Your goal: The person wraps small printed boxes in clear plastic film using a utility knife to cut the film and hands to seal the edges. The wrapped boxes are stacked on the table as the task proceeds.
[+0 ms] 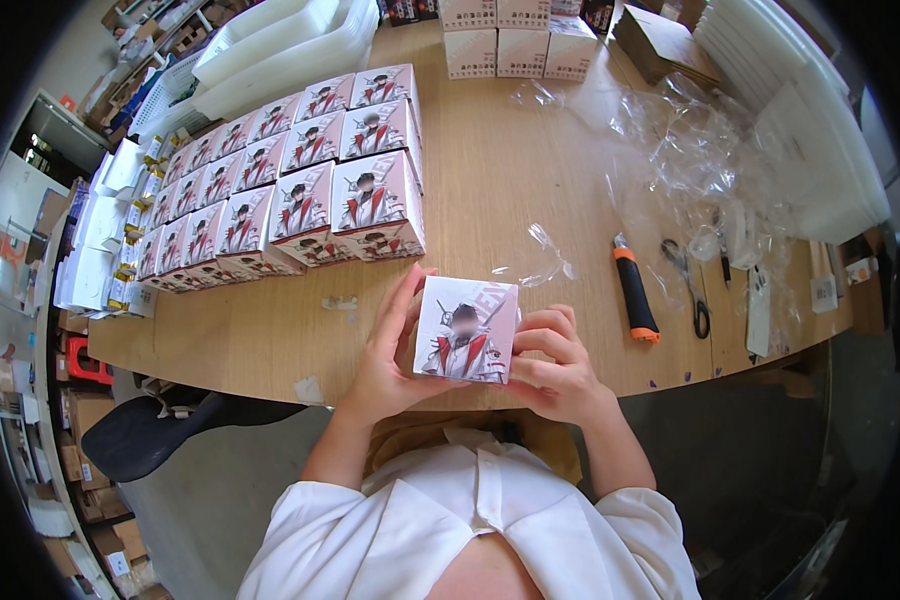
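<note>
I hold a small white cube-shaped box (pixel 465 330) printed with a cartoon figure in red and white, just above the front edge of the wooden table (pixel 490 190). My left hand (pixel 390 350) grips its left side, thumb up along the edge. My right hand (pixel 560 365) grips its right side with curled fingers. A scrap of clear plastic film (pixel 540 262) lies on the table just behind the box.
Rows of matching printed boxes (pixel 290 190) fill the table's left. An orange-and-black utility knife (pixel 634 290) and scissors (pixel 690 285) lie to the right beside crumpled clear film (pixel 700 150). White trays (pixel 280 40) and plain boxes (pixel 520 40) stand at the back.
</note>
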`<action>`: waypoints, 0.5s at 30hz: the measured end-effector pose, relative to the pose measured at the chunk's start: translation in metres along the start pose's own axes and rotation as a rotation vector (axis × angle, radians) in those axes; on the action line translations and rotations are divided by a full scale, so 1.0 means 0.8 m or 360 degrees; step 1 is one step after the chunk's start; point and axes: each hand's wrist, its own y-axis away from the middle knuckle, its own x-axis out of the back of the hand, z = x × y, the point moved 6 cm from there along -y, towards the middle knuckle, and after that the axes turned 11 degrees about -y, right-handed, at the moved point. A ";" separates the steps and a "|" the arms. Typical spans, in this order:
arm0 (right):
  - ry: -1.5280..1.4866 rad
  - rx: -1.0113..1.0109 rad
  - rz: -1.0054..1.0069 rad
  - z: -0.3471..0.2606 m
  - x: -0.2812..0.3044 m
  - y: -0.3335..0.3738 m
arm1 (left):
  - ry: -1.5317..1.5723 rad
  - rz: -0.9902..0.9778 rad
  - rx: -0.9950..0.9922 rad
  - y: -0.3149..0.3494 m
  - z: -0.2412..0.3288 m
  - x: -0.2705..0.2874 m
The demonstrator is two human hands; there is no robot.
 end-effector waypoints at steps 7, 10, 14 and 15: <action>-0.0249 -0.0046 0.0007 0.003 -0.009 0.002 | -0.0112 -0.0006 0.0022 -0.003 0.000 0.002; -0.0170 0.0071 0.0031 -0.002 -0.011 0.006 | -0.0095 -0.0032 0.0055 -0.006 0.001 0.003; 0.0216 0.0309 0.0013 -0.018 -0.012 0.016 | -0.0186 -0.0071 0.0043 -0.007 0.003 0.004; 0.0335 0.0370 -0.0002 -0.025 -0.011 0.016 | -0.0156 -0.0073 0.0055 -0.007 0.002 0.003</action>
